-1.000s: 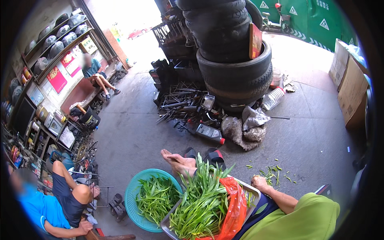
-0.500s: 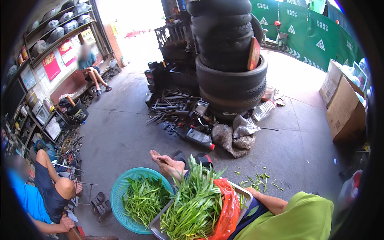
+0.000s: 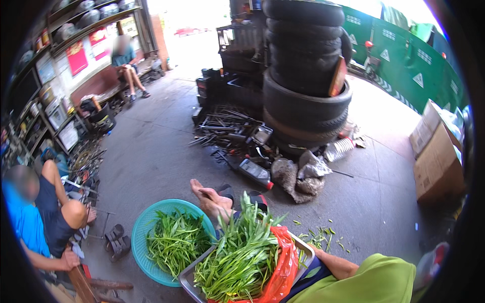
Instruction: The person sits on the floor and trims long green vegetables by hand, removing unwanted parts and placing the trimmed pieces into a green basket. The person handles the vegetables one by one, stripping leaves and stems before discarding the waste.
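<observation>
Greens (image 3: 240, 255), a big heap of long leafy stalks, lie across a metal tray (image 3: 188, 276) on my lap, with an orange-red plastic bag (image 3: 283, 262) bunched up on their right side. My hands do not show: my right forearm (image 3: 336, 263), in a lime-green sleeve (image 3: 376, 283), runs in from the lower right and disappears behind the bag and the tray's edge, so I cannot tell how far either grip is open or whether it has hold of anything. My left hand is out of sight altogether.

Far beyond the tray, a tall stack of black tyres (image 3: 305, 76) stands on the concrete floor (image 3: 151, 151), with scrap metal rods (image 3: 225, 123) piled to its left and a green fence (image 3: 404, 65) behind it. Cardboard boxes (image 3: 437, 156) sit well off to the right. At my left a person in a blue shirt (image 3: 25, 222) sits low, and another person (image 3: 126, 60) sits on a bench far back.

Just left of the tray, touching its corner, a round teal basket (image 3: 144, 227) holds more of the same greens. My bare foot (image 3: 209, 199) rests beyond the tray, and trimmed green scraps (image 3: 318, 237) lie scattered on the floor to the right of the heap.
</observation>
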A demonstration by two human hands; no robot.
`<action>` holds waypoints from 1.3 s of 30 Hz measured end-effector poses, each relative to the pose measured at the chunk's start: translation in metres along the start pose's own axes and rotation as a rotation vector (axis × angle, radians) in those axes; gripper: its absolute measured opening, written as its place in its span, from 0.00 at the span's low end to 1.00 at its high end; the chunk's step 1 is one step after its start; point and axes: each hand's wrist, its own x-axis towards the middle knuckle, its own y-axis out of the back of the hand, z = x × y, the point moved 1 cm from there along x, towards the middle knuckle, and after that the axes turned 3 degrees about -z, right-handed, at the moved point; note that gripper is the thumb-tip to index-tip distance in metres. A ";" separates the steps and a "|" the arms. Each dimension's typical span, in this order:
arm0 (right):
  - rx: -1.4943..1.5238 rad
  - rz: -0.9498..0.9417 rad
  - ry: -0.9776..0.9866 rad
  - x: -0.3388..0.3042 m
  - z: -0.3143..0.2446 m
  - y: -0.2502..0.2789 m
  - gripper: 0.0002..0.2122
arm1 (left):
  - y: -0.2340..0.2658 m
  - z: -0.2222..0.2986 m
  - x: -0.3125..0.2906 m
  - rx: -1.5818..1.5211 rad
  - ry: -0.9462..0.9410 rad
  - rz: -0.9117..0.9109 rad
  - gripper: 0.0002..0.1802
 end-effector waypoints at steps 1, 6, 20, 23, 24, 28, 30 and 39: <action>0.007 0.012 -0.009 -0.002 0.005 0.002 0.14 | -0.001 -0.001 0.001 -0.006 0.007 -0.006 0.19; 0.024 0.014 -0.001 0.012 0.008 -0.002 0.14 | 0.004 -0.002 0.000 -0.034 -0.007 0.031 0.19; 0.022 0.034 -0.013 0.009 0.025 0.004 0.13 | 0.013 -0.008 -0.007 -0.072 0.043 0.031 0.20; 0.042 0.033 -0.015 0.007 0.025 -0.003 0.13 | 0.020 -0.006 -0.009 -0.056 0.029 0.043 0.20; 0.043 0.034 -0.014 0.004 0.026 -0.004 0.13 | 0.022 -0.005 -0.011 -0.056 0.030 0.044 0.20; 0.091 0.044 0.010 0.011 0.032 -0.013 0.13 | 0.024 -0.003 -0.010 -0.061 0.017 0.051 0.21; 0.132 0.036 0.018 0.021 0.040 -0.024 0.13 | 0.026 -0.001 -0.010 -0.056 0.009 0.065 0.21; -0.191 0.076 -0.037 0.008 -0.008 -0.006 0.11 | 0.040 0.004 -0.011 -0.059 -0.020 0.102 0.21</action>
